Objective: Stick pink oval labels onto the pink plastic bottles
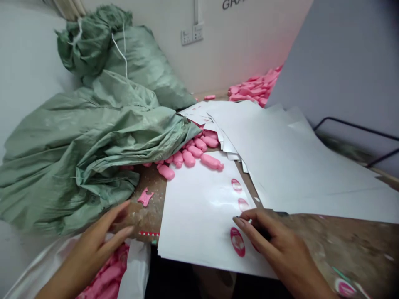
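Note:
My left hand (pixel 93 249), fingers apart and holding nothing, hovers at the table's near edge above an open white bag (pixel 137 265) of pink pieces. Over the white label sheet (pixel 196 211), my right hand (pixel 271 245) has thumb and forefinger pinched close together. Something dark shows under its palm; its kind cannot be made out. Beside those fingertips is a pink oval sticker (pixel 237 241) on the sheet, with another oval sticker (pixel 236 185) farther up. Small pink bottle-shaped plastic pieces (pixel 188 158) lie at the sheet's far edge, one resting on it.
A crumpled green sack (pixel 102 137) covers the table's left side, with a full tied sack (pixel 140 58) behind. Large white sheets (pixel 299 158) are stacked at right. A pink heap (pixel 255 87) lies at the back. A flat pink scrap (pixel 145 197) sits near the sack.

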`<action>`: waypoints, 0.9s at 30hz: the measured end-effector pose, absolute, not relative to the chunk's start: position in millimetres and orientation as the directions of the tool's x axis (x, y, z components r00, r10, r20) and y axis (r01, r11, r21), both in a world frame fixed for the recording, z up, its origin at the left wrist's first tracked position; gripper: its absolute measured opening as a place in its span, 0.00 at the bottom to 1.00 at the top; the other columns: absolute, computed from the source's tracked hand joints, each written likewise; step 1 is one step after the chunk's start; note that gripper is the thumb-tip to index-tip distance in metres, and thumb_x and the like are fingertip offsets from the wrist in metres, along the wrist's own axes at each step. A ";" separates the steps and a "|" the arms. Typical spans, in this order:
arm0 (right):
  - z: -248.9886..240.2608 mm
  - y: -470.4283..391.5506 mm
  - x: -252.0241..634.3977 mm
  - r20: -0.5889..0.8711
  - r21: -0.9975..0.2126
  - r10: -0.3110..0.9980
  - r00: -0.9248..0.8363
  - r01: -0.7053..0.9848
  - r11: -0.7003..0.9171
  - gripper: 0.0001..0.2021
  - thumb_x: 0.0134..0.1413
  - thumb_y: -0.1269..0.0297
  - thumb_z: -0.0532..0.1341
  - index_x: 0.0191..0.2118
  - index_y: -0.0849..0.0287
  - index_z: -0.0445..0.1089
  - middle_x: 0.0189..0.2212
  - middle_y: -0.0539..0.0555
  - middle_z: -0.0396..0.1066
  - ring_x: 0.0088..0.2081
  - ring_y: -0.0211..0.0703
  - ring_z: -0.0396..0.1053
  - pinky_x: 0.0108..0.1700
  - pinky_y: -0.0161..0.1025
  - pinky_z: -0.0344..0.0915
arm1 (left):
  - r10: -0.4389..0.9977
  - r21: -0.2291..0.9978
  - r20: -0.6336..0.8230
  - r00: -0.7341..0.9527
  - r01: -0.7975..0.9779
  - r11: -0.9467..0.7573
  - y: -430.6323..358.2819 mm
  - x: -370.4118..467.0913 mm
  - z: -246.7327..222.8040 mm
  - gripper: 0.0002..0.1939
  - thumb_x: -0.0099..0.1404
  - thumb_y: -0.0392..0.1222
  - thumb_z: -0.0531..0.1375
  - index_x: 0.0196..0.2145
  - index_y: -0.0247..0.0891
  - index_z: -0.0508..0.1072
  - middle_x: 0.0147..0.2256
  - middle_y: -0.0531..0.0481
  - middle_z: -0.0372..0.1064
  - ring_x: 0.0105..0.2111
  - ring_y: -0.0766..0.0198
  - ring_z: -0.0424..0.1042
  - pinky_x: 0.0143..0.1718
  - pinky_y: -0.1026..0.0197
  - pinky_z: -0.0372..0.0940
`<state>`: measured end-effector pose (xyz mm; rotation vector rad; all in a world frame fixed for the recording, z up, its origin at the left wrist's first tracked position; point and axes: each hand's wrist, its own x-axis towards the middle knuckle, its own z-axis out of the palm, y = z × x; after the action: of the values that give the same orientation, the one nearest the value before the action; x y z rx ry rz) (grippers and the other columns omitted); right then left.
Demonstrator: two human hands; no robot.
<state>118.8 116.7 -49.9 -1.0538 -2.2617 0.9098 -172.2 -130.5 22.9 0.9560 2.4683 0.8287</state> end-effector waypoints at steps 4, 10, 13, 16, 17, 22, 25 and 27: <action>-53.7 111.6 116.0 0.187 -0.687 0.750 -0.634 0.462 0.561 0.19 0.61 0.45 0.54 0.35 0.51 0.75 0.29 0.51 0.79 0.27 0.45 0.75 0.27 0.39 0.67 | 0.781 0.584 0.106 -0.615 0.675 0.452 -15.3 -168.5 13.9 0.22 0.67 0.49 0.57 0.55 0.38 0.72 0.51 0.41 0.74 0.49 0.50 0.74 0.54 0.51 0.66; -40.4 96.4 125.3 0.207 -0.587 0.747 -0.631 0.531 0.611 0.14 0.62 0.54 0.55 0.33 0.54 0.73 0.23 0.50 0.76 0.23 0.45 0.73 0.28 0.40 0.61 | 0.779 0.536 0.012 -0.627 0.662 0.525 61.4 -175.7 0.1 0.18 0.69 0.44 0.53 0.48 0.31 0.75 0.45 0.43 0.74 0.52 0.48 0.70 0.57 0.48 0.61; -40.5 94.7 133.4 0.181 -0.516 0.750 -0.637 0.588 0.624 0.09 0.62 0.60 0.57 0.35 0.55 0.73 0.26 0.51 0.77 0.26 0.45 0.73 0.31 0.41 0.57 | 0.742 0.547 0.075 -0.666 0.650 0.528 56.6 -171.0 -7.6 0.23 0.64 0.37 0.57 0.57 0.36 0.69 0.51 0.45 0.71 0.53 0.48 0.69 0.59 0.47 0.58; -45.3 93.0 138.6 0.204 -0.444 0.730 -0.653 0.602 0.663 0.06 0.62 0.64 0.58 0.37 0.55 0.72 0.30 0.50 0.79 0.27 0.45 0.73 0.34 0.42 0.54 | 0.713 0.774 0.109 -0.693 0.509 0.376 42.5 -145.0 -14.2 0.43 0.58 0.35 0.63 0.68 0.46 0.53 0.54 0.46 0.69 0.50 0.51 0.71 0.55 0.49 0.63; -46.8 92.2 139.2 0.216 -0.429 0.722 -0.657 0.601 0.675 0.06 0.62 0.65 0.58 0.37 0.55 0.72 0.30 0.50 0.79 0.28 0.44 0.73 0.35 0.42 0.53 | 0.731 0.880 0.051 -0.680 0.376 0.288 37.9 -130.7 -15.7 0.46 0.58 0.37 0.65 0.69 0.47 0.49 0.53 0.46 0.70 0.49 0.52 0.72 0.53 0.50 0.65; -50.0 90.4 136.5 0.230 -0.409 0.716 -0.659 0.602 0.686 0.05 0.63 0.66 0.59 0.36 0.55 0.71 0.29 0.48 0.79 0.27 0.44 0.70 0.35 0.41 0.48 | 0.847 0.927 -0.314 -0.429 -0.330 0.176 32.6 -54.2 -24.3 0.32 0.58 0.42 0.66 0.58 0.39 0.64 0.41 0.47 0.74 0.43 0.59 0.74 0.47 0.57 0.68; -49.4 90.2 134.0 0.254 -0.382 0.699 -0.669 0.594 0.708 0.06 0.64 0.65 0.58 0.35 0.56 0.71 0.28 0.47 0.78 0.25 0.42 0.68 0.35 0.41 0.46 | 0.865 0.915 -0.342 -0.366 -0.340 0.217 36.3 -34.1 -32.3 0.30 0.57 0.42 0.67 0.56 0.39 0.66 0.44 0.47 0.74 0.42 0.62 0.73 0.46 0.60 0.67; -49.3 89.6 132.9 0.285 -0.346 0.684 -0.672 0.593 0.727 0.08 0.64 0.65 0.57 0.35 0.56 0.71 0.27 0.48 0.77 0.24 0.41 0.66 0.35 0.41 0.46 | 0.873 0.930 -0.336 -0.353 -0.271 0.249 37.0 -32.0 -37.0 0.28 0.58 0.43 0.66 0.56 0.38 0.67 0.46 0.46 0.73 0.41 0.63 0.72 0.45 0.60 0.66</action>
<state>132.9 89.6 -49.3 -0.9829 -2.5347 0.3157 -32.0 37.0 -37.0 0.6016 1.4508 1.3467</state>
